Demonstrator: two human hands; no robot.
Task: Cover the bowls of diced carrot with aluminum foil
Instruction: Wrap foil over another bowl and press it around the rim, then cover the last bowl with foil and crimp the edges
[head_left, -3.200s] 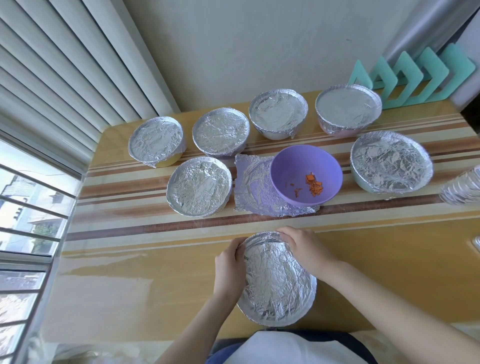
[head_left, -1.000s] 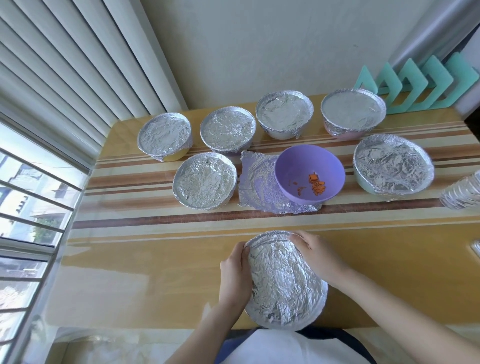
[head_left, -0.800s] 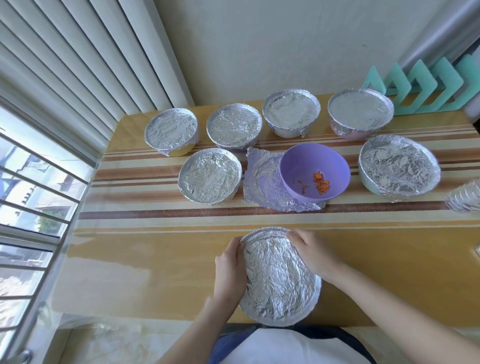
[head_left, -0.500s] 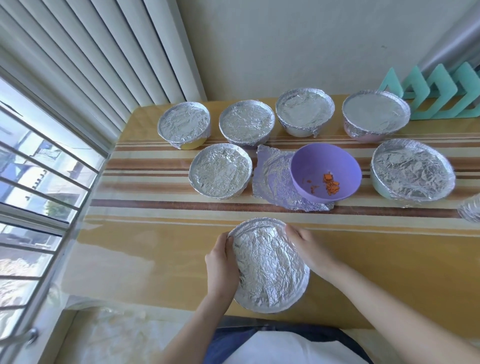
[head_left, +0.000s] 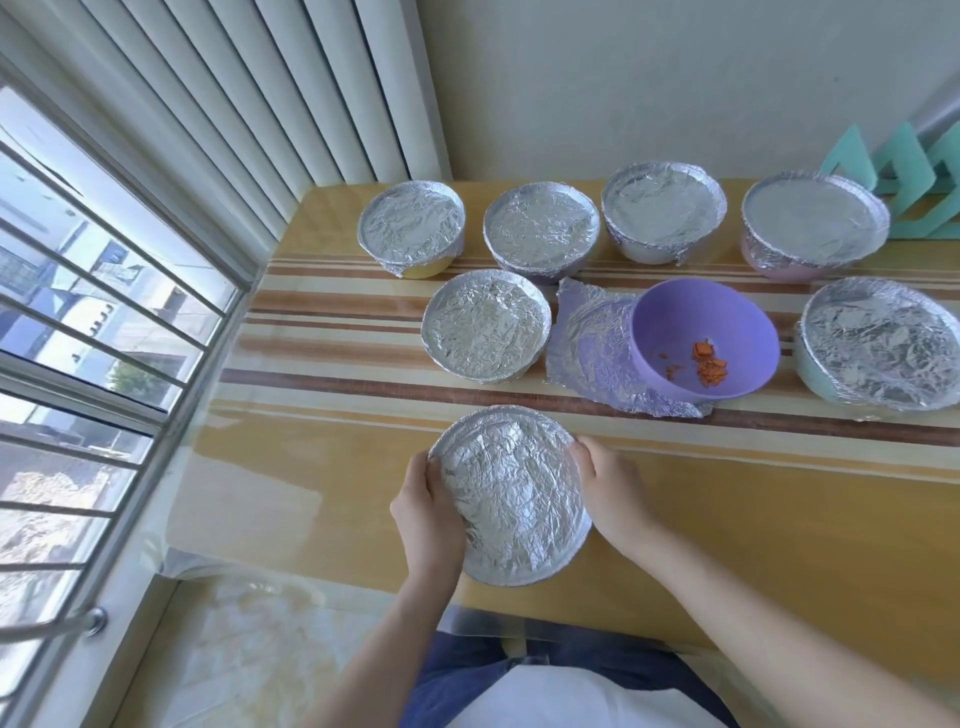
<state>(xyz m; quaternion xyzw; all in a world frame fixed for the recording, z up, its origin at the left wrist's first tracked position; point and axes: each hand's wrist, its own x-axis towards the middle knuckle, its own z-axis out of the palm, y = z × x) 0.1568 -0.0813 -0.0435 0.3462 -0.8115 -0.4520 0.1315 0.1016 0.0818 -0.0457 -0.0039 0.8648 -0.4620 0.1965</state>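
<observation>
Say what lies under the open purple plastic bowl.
A crumpled aluminium foil sheet lies under the purple plastic bowl, showing at its left and front. The part beneath the bowl is hidden.

On my feed both forearms are bare, from the left grip (head_left: 426, 514) and the right grip (head_left: 613, 493) back to where the picture cuts them off. Beneath the near edge of the worktop (head_left: 769, 525) I see dark blue trousers (head_left: 467, 662), creased like denim. Further out from the worktop's edge lies a plain white top (head_left: 571, 699), smooth across its front.
</observation>
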